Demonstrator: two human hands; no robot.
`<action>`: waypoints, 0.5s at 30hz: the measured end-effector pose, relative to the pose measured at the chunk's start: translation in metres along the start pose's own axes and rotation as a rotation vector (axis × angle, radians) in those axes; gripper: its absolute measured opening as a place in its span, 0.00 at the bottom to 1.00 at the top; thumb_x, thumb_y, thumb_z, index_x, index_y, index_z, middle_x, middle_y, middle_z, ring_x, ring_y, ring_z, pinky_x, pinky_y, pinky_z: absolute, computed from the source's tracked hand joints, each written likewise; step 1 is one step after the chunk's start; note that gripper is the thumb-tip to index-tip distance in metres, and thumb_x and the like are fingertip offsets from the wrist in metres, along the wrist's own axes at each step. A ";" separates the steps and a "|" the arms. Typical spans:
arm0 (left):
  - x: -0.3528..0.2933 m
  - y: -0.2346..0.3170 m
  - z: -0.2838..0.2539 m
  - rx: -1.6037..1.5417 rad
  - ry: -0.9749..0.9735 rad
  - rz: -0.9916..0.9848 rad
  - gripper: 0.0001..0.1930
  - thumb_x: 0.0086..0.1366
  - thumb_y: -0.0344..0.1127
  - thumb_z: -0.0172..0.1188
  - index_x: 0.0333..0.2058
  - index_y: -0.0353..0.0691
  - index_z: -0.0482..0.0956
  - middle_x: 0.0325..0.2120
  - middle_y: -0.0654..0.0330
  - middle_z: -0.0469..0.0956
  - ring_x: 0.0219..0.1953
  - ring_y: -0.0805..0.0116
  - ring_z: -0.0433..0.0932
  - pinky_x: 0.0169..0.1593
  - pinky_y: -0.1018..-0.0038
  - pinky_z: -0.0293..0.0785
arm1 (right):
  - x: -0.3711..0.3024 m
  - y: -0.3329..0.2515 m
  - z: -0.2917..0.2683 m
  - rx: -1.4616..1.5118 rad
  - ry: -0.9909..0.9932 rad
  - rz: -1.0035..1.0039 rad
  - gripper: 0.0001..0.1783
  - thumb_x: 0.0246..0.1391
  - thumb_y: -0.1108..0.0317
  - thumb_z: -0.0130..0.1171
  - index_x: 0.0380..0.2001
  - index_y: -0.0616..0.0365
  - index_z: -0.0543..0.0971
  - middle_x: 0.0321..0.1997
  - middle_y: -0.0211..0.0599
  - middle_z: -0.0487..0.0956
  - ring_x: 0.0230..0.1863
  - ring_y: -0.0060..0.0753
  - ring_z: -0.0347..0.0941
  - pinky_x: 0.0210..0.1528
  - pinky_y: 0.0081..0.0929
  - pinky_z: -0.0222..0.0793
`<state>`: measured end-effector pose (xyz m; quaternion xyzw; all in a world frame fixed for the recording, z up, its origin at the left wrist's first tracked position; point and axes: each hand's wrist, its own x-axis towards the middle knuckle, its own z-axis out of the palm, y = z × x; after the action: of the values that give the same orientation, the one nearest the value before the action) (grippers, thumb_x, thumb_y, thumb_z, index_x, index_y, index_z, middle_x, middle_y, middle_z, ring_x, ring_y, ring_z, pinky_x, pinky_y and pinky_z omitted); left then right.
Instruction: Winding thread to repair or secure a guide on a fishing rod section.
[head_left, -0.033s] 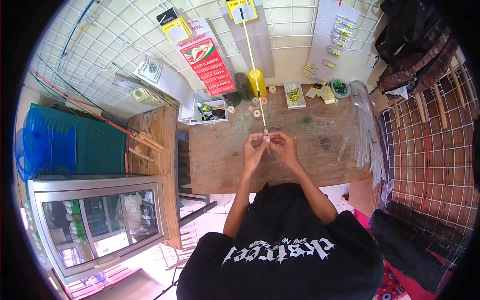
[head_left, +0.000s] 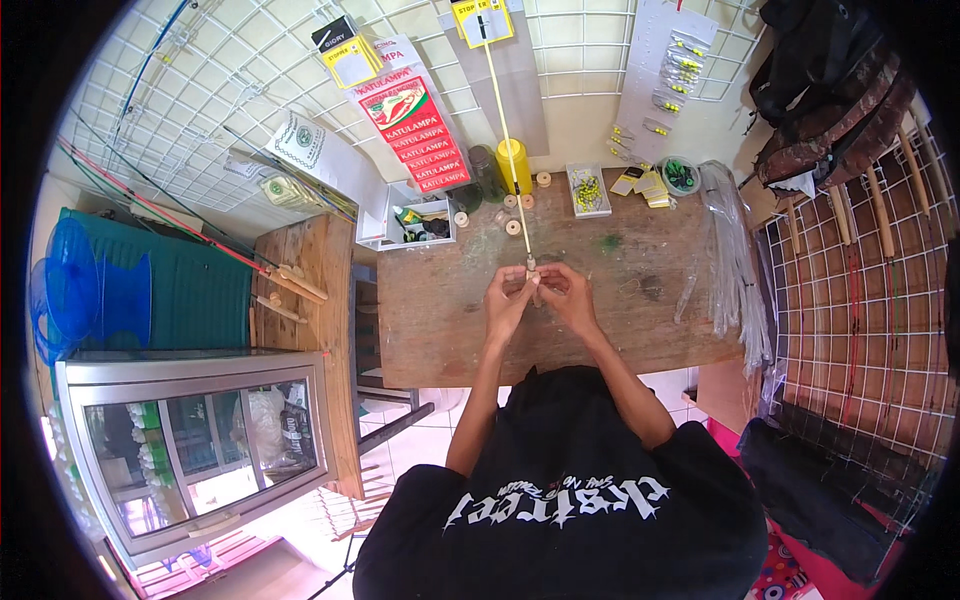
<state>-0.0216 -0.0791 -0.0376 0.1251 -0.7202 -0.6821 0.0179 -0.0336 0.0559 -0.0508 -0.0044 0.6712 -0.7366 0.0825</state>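
A slim pale-yellow fishing rod (head_left: 507, 134) points away from me over the wooden table (head_left: 640, 300), its dark tip up near the wall grid. My left hand (head_left: 508, 303) pinches the rod's near end, a short light-coloured handle, between thumb and fingers. From the other side my right hand (head_left: 568, 300) closes its fingertips on that same end, and the two hands almost touch. The fingers cover most of the handle. Beyond the hands, close to the rod, lie small wooden spools (head_left: 514, 228) and a yellow thread cone (head_left: 513, 165).
A white box (head_left: 430, 211) of small items stands at the table's far left. Farther right are a small tray (head_left: 589, 192) of yellow-green pieces, a round tub (head_left: 681, 176) and clear plastic sleeves (head_left: 735, 265). A glass cabinet (head_left: 195, 440) stands at left; wire grids line the walls.
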 end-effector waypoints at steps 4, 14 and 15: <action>0.005 -0.002 0.001 0.053 0.010 -0.002 0.18 0.55 0.36 0.70 0.39 0.31 0.76 0.34 0.55 0.80 0.36 0.71 0.78 0.41 0.75 0.76 | 0.000 0.001 0.001 -0.020 0.029 -0.031 0.16 0.49 0.79 0.62 0.43 0.64 0.75 0.41 0.38 0.80 0.43 0.26 0.78 0.49 0.25 0.73; 0.005 -0.005 0.010 0.019 0.097 0.016 0.18 0.53 0.35 0.72 0.36 0.30 0.76 0.32 0.56 0.80 0.33 0.73 0.78 0.38 0.76 0.76 | -0.004 0.045 -0.067 -0.618 0.206 -0.148 0.20 0.41 0.74 0.69 0.41 0.56 0.78 0.40 0.40 0.79 0.43 0.40 0.76 0.44 0.32 0.72; 0.004 -0.005 0.010 0.018 0.097 0.012 0.18 0.53 0.35 0.72 0.36 0.30 0.76 0.32 0.56 0.80 0.33 0.73 0.78 0.38 0.76 0.76 | -0.010 0.055 -0.084 -0.749 0.299 -0.213 0.19 0.40 0.72 0.69 0.39 0.55 0.78 0.37 0.41 0.78 0.42 0.43 0.74 0.44 0.35 0.70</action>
<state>-0.0264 -0.0699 -0.0438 0.1537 -0.7252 -0.6688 0.0556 -0.0270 0.1358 -0.1123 0.0037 0.8931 -0.4385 -0.0999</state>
